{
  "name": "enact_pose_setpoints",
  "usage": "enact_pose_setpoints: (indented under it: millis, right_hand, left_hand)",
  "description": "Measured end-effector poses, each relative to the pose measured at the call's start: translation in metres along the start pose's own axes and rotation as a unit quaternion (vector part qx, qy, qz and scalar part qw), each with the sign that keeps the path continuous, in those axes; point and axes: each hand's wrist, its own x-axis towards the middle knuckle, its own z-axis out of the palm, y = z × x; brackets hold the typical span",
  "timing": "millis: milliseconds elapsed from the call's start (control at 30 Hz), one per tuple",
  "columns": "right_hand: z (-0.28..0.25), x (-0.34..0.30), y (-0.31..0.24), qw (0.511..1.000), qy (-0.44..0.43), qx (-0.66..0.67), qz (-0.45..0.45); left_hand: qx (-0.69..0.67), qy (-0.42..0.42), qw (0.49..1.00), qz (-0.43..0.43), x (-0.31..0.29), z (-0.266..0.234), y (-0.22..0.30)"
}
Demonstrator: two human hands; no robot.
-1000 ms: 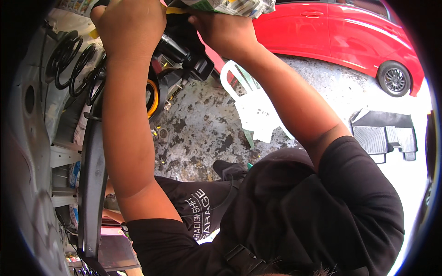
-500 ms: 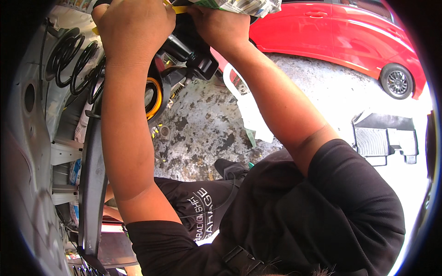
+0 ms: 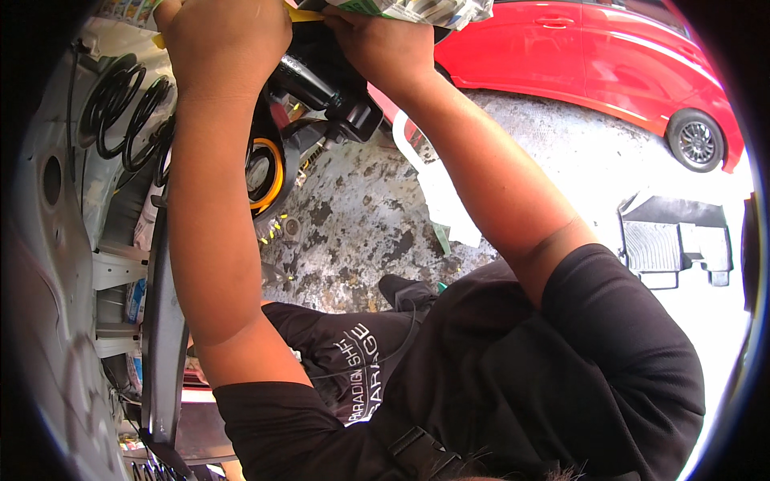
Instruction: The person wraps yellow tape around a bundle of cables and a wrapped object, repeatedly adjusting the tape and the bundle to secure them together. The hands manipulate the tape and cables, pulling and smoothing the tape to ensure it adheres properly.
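My left hand (image 3: pixel 228 40) and right hand (image 3: pixel 377 44) both clench the thin yellow strip (image 3: pixel 309 14) beside the printed paper packet (image 3: pixel 417 10); I judge that next comes a steady pull.

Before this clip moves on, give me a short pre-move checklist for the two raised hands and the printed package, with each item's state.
1. Left hand in view: ok, raised at the top edge.
2. Right hand on the printed package: ok, fingers touch its lower edge.
3. Left hand's grip on the yellow piece: cannot tell, fingers are cropped.
4. Whole package visible: not ok, cut by the frame.
5. Black strut and yellow-ringed part below the hands: ok, apart from both hands.
6. Black coil springs: ok, untouched at left.
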Motion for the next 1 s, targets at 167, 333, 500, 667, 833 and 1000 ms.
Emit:
enact_pose_setpoints:
  millis: [167,333,500,667,833,1000]
  right_hand:
    - [0.01,0.0,-0.001,0.999,0.046,-0.021,-0.02]
    - [-0.01,0.002,-0.013,0.999,-0.047,0.023,-0.002]
    - [-0.005,0.001,-0.01,0.999,-0.029,0.014,-0.005]
    - [0.007,0.002,0.0,0.996,0.053,-0.037,-0.063]
    - [0.006,0.004,-0.003,0.994,0.083,-0.03,-0.059]
    - [0.007,0.003,-0.002,0.997,0.046,-0.047,-0.04]
  left_hand:
    - [0.015,-0.054,0.998,0.013,0.003,0.001,-0.003]
    - [0.018,-0.021,1.0,0.0,0.003,0.0,0.001]
    - [0.006,-0.011,0.999,0.049,0.004,0.005,-0.011]
    - [0.023,-0.014,0.999,0.047,0.006,-0.006,-0.001]
    - [0.002,-0.009,0.999,0.035,0.008,0.003,-0.008]
    - [0.028,-0.035,0.999,-0.015,0.014,-0.003,-0.001]
